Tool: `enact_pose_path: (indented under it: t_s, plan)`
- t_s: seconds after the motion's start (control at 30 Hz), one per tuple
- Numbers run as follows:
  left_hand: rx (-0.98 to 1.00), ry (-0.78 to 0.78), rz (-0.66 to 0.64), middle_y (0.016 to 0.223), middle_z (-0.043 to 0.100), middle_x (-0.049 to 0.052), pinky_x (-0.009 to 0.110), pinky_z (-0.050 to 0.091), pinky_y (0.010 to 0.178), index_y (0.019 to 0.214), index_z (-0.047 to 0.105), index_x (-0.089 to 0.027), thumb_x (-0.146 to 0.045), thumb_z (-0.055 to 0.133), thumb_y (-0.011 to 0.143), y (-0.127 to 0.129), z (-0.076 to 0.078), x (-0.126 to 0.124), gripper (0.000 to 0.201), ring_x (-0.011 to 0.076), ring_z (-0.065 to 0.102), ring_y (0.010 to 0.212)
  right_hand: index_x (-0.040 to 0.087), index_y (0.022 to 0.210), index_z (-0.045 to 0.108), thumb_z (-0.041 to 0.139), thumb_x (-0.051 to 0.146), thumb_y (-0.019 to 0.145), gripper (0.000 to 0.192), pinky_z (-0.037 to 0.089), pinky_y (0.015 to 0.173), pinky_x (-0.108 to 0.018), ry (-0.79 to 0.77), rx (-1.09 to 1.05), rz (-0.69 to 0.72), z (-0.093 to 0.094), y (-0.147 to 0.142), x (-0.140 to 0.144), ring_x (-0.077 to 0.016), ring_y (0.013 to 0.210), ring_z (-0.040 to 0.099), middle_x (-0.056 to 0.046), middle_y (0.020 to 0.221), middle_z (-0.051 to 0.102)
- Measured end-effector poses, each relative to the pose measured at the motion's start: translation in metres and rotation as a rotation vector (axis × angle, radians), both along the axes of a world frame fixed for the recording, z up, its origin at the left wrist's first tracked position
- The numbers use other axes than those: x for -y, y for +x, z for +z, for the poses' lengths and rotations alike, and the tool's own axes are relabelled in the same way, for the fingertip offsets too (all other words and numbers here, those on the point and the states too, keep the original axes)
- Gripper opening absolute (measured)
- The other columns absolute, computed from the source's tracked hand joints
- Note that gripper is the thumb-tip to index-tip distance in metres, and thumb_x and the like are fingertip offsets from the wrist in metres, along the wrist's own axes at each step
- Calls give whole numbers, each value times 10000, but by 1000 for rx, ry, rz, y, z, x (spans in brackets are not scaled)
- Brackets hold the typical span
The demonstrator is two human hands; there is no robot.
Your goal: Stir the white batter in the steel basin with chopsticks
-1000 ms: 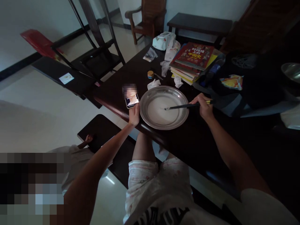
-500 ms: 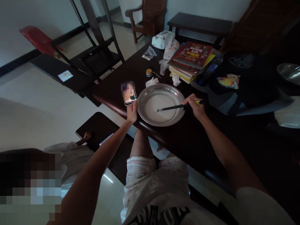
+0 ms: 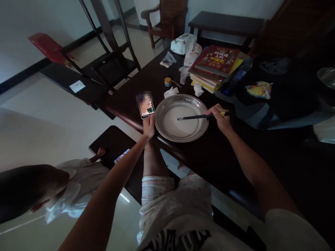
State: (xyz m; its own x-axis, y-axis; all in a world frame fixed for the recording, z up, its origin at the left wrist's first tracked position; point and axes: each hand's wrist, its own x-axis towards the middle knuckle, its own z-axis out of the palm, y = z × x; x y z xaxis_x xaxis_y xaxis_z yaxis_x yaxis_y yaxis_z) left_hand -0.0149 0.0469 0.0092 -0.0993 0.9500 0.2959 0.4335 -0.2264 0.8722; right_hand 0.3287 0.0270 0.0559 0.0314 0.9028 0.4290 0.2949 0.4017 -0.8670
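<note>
A wide metal basin (image 3: 161, 123) sits near the table's edge, with a pale, whitish content (image 3: 180, 127) inside that I cannot identify. My right hand (image 3: 220, 118) is closed around dark chopsticks (image 3: 195, 117) with yellowish ends. They slant over the basin's right rim, and their tips are at the pale content. To the left of the basin, my left hand (image 3: 149, 125) grips the lower end of a lit smartphone (image 3: 147, 108), its screen facing me. The fingers behind the phone are partly hidden.
Crumpled tissues (image 3: 171, 92), a small jar (image 3: 168, 82) and a stack of books (image 3: 211, 62) lie beyond the basin. A snack packet (image 3: 259, 90) is at the right. Another person (image 3: 81, 174) is beside a bench (image 3: 112, 139) at my lower left.
The whole view has shifted slightly. The chopsticks stay in the basin, and both hands keep nearly the same position. The other person's head has shifted at the lower left.
</note>
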Motion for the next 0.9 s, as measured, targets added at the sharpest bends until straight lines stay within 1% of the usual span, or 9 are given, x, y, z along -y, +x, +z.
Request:
enact_pose_path:
  t_s: [0.13, 0.23, 0.3, 0.37, 0.43, 0.5, 0.57, 0.7, 0.9]
  plan:
    - [16, -13, -5, 677, 600, 32, 327, 492, 764, 724, 618, -202, -695, 384, 965, 1, 1, 1, 596, 209, 597, 773, 296, 615, 724, 569, 665, 921, 504, 516, 821, -433, 6, -26, 19, -1, 0, 1, -231, 788, 632, -11, 654, 697]
    - [25, -24, 0, 675, 585, 30, 319, 473, 738, 720, 606, -204, -693, 391, 955, 1, 2, 1, 584, 200, 571, 748, 305, 655, 747, 579, 665, 918, 476, 516, 831, -436, -6, 10, 43, -2, 0, 0, -237, 822, 632, -13, 688, 719]
    - [35, -38, 9, 668, 574, 29, 317, 468, 733, 714, 599, -206, -689, 401, 951, 1, 2, 1, 573, 202, 569, 753, 305, 662, 749, 587, 662, 917, 467, 516, 843, -435, 10, 7, 14, -3, 2, -2, -239, 841, 635, -13, 679, 714]
    - [46, -43, 9, 662, 566, 27, 319, 467, 746, 711, 595, -209, -695, 408, 947, 2, 2, 1, 572, 207, 571, 769, 294, 636, 734, 595, 657, 915, 479, 518, 828, -427, 31, -36, -29, -4, 6, -4, -230, 810, 642, -10, 660, 700]
    - [47, -34, -4, 670, 572, 27, 323, 468, 759, 718, 601, -207, -709, 405, 946, 2, 2, 1, 584, 206, 569, 774, 279, 604, 711, 605, 655, 908, 495, 518, 781, -416, 24, -95, -39, -5, 11, -4, -212, 732, 640, -4, 645, 687]
    - [43, -17, -16, 680, 580, 27, 325, 468, 756, 735, 618, -203, -724, 397, 949, 1, 1, 1, 605, 200, 562, 760, 268, 590, 691, 608, 658, 902, 506, 518, 753, -410, -8, -126, -15, -7, 13, -2, -197, 672, 631, 2, 633, 675]
    - [49, 4, -16, 684, 582, 23, 323, 471, 740, 758, 639, -198, -736, 401, 949, 1, -1, 0, 619, 194, 560, 742, 267, 594, 683, 605, 673, 895, 512, 524, 770, -415, -28, -115, 4, -8, 12, 0, -202, 683, 638, 3, 627, 672]
    - [79, 46, -5, 675, 571, 16, 323, 481, 719, 752, 651, -193, -759, 433, 940, 0, -7, -3, 635, 188, 570, 720, 274, 599, 685, 601, 686, 891, 512, 529, 808, -425, -9, -63, 14, -8, 6, 3, -222, 759, 662, -1, 638, 688]
    - [62, 80, -19, 660, 577, 16, 323, 487, 691, 716, 647, -192, -795, 403, 933, 0, -9, -4, 685, 179, 570, 679, 278, 593, 694, 593, 673, 905, 513, 527, 801, -425, 24, -84, -32, -7, 8, 2, -206, 706, 647, 4, 628, 682]
